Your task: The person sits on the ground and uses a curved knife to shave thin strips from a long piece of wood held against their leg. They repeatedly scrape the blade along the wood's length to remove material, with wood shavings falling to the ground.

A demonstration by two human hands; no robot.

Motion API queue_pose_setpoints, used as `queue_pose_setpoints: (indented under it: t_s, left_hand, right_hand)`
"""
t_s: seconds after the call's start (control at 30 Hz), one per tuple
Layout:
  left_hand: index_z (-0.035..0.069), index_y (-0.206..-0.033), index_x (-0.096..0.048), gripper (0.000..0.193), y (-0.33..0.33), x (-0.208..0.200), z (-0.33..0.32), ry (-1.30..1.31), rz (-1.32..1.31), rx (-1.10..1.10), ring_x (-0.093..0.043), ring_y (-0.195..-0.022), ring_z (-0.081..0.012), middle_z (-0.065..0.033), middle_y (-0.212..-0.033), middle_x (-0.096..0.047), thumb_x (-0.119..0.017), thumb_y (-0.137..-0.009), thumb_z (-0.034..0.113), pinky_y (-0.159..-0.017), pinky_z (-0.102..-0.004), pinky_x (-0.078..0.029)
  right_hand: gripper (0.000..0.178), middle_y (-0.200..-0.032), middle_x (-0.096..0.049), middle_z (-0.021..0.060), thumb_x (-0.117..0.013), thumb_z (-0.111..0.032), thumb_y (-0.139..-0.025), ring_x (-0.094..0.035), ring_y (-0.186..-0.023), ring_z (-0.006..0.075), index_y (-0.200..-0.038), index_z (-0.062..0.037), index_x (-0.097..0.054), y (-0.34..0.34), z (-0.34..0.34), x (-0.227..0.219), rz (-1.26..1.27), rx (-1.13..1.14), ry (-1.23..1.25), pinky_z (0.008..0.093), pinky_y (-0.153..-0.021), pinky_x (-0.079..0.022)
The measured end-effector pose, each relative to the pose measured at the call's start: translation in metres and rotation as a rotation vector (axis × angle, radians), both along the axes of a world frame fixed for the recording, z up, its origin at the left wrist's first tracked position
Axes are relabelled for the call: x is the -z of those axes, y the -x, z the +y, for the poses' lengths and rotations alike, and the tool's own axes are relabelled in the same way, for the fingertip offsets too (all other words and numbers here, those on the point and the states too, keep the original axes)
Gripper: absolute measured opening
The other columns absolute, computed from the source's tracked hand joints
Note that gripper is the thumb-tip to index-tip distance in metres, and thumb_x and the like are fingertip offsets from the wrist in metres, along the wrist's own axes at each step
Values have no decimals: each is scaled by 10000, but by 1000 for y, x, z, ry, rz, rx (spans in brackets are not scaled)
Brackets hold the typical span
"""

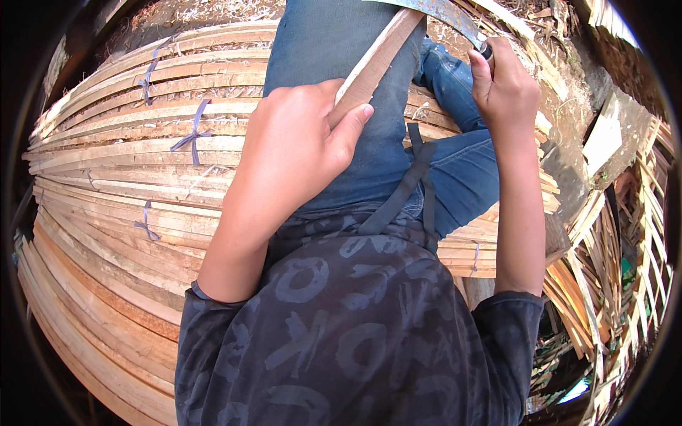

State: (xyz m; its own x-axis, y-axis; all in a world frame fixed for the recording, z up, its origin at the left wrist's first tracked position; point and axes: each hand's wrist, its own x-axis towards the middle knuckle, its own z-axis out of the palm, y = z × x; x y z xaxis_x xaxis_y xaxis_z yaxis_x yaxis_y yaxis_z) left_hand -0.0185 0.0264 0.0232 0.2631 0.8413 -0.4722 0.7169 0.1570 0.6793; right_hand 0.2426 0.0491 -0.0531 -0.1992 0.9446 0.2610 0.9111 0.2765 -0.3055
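My left hand (302, 138) is closed round the near end of a flat wooden strip (380, 64), which slants up and away over my jeans. Its left edge looks pale and freshly cut. In my right hand (506, 85) is the dark handle of a curved knife (451, 18). The grey blade runs leftward from that hand along the top edge of the view and crosses the far end of the strip. Part of the blade lies outside the view, and whether it touches the wood I cannot tell.
Long wooden strips (128, 184) lie stacked beneath and to the left of me, some tied with purple ribbon (192, 133). Split offcuts (586, 298) pile up at the right. Shavings litter the ground ahead. My bent legs (341, 42) in blue jeans are under my hands.
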Motion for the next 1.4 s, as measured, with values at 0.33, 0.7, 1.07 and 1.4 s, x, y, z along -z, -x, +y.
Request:
queue_pose_setpoints:
  t_s: [0.33,0.7,1.07,1.4]
  left_hand:
    - [-52,-776,-647,293,2,2,-1,-73,-20,25,-640,-530,-163,-90,-580,-635,-657,-880,222,-515,-288,-488]
    - [-51,-782,-643,284,4,7,-4,-40,-44,30,-648,-544,-155,-86,-590,-642,-655,-878,217,-520,-276,-498]
    - [-61,-786,-639,285,5,6,-2,-14,-94,-2,-646,-550,-150,-97,-605,-645,-641,-887,205,-514,-274,-496]
    - [-65,-826,-654,273,0,4,0,16,-61,8,-642,-558,-130,-86,-612,-648,-648,-885,201,-521,-266,-506]
  right_hand:
    - [278,-615,-566,68,-634,-350,-913,-586,-531,291,-873,-87,-552,4,-5,-4,-15,44,-3,381,-468,-460]
    - [299,-658,-604,62,-637,-360,-908,-618,-562,272,-912,-67,-576,27,-23,-15,3,-5,37,365,-472,-477]
    - [287,-638,-586,81,-616,-347,-929,-606,-556,291,-903,-69,-550,29,-23,-12,51,-48,13,388,-478,-470]
    - [247,-652,-628,118,-580,-300,-957,-625,-593,341,-909,-58,-598,0,-12,-7,157,177,147,404,-510,-469]
